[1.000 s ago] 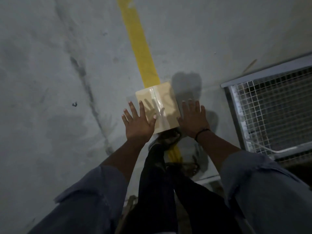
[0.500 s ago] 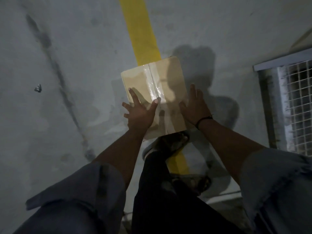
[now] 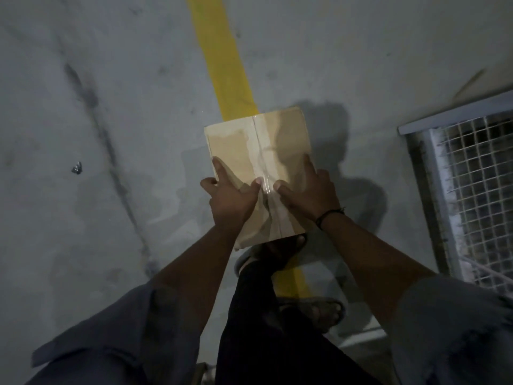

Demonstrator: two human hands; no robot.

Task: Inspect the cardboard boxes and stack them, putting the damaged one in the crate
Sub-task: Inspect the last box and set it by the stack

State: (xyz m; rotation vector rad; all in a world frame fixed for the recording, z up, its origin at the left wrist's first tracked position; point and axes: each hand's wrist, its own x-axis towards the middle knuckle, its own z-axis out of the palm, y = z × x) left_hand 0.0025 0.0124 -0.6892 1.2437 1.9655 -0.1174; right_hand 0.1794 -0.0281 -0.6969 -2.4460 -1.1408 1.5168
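The cardboard box (image 3: pixel 236 143) hangs over the floor's (image 3: pixel 97 245) yellow line (image 3: pixel 222 65), left hand (image 3: pixel 233 197) and right hand (image 3: pixel 308 194) gripping its near half, thumbs on the taped top. With its far end unsupported, it could tip and drop. Dim light may also hide damage that belongs in the wire crate (image 3: pixel 455 112).

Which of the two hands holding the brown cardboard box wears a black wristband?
The right hand, with the black wristband; the left hand has a bare wrist.
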